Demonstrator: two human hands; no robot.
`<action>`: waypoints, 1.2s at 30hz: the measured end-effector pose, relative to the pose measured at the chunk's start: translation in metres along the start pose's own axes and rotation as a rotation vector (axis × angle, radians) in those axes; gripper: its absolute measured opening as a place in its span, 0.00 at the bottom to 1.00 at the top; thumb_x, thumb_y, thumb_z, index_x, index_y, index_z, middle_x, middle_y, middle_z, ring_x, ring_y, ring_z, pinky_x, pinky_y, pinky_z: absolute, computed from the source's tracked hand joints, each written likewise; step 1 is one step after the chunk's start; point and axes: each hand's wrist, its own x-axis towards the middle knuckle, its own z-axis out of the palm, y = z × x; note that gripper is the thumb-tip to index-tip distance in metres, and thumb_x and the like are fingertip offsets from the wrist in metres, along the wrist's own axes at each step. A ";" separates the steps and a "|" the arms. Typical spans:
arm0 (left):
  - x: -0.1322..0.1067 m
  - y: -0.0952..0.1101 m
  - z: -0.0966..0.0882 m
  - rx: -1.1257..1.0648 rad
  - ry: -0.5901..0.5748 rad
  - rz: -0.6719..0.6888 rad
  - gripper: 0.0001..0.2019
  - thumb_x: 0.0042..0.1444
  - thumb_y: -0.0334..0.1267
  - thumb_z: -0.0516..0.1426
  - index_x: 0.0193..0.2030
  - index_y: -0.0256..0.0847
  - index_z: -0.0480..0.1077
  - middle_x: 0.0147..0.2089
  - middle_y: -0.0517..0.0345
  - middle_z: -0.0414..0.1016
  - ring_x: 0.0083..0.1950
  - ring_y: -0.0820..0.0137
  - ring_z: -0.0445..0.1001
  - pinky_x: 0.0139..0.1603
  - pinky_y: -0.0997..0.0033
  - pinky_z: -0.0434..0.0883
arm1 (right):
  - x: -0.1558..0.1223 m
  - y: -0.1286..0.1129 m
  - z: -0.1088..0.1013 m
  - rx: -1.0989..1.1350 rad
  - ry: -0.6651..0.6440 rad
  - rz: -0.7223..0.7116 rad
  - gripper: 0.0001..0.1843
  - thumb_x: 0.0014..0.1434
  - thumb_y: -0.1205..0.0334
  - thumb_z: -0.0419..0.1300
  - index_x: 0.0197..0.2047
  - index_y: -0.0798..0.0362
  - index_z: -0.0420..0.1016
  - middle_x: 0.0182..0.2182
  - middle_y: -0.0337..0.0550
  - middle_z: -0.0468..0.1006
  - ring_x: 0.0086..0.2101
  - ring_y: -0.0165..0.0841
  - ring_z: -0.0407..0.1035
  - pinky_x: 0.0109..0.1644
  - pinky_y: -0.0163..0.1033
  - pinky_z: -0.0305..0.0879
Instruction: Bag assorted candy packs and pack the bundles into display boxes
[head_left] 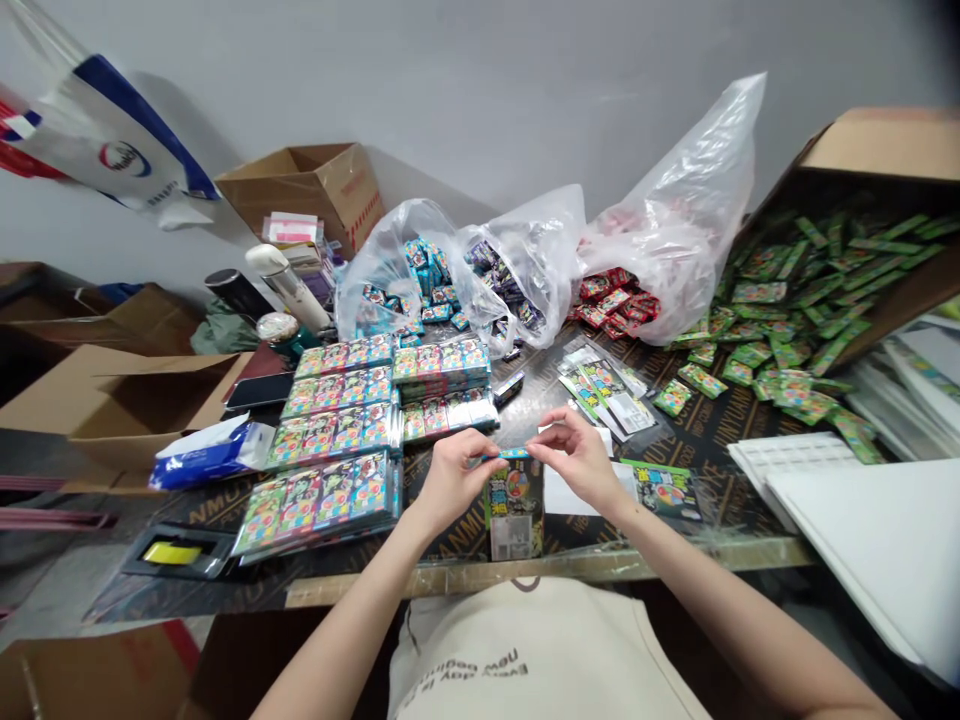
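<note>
Blue packet [514,453] pinched endwise between left grip [459,470] and right grip [581,462], at the far end of a printed pouch [516,510] on the near bench [469,532], seemingly being aligned, next calling for level, even pressure.

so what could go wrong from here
The small blue packet is pinched only by the fingertips of the left hand and right hand, so it might slip.
The front stack of flat packs sits near the left arm, which could nudge it.
Loose green packets spread close to the red packets at the open bag, so the colours might get mixed.
</note>
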 end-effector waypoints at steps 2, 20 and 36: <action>-0.001 -0.001 -0.001 0.076 -0.005 0.045 0.04 0.51 0.34 0.59 0.27 0.37 0.71 0.28 0.57 0.72 0.30 0.72 0.69 0.33 0.73 0.65 | -0.006 0.003 0.001 -0.110 0.037 -0.064 0.12 0.53 0.60 0.60 0.41 0.49 0.63 0.28 0.39 0.78 0.30 0.34 0.73 0.37 0.39 0.68; -0.009 -0.003 0.010 0.039 0.021 0.098 0.07 0.54 0.29 0.55 0.33 0.39 0.75 0.31 0.55 0.72 0.33 0.73 0.71 0.34 0.74 0.68 | 0.032 -0.040 -0.018 -0.177 -0.062 -0.078 0.12 0.51 0.54 0.60 0.29 0.54 0.68 0.30 0.40 0.71 0.32 0.29 0.65 0.35 0.34 0.60; -0.008 -0.008 0.011 0.026 0.000 0.050 0.11 0.54 0.27 0.53 0.38 0.40 0.74 0.33 0.56 0.69 0.35 0.72 0.70 0.36 0.72 0.68 | 0.071 0.019 -0.109 -0.856 0.103 0.009 0.08 0.51 0.60 0.57 0.33 0.54 0.73 0.34 0.45 0.74 0.37 0.35 0.66 0.41 0.38 0.59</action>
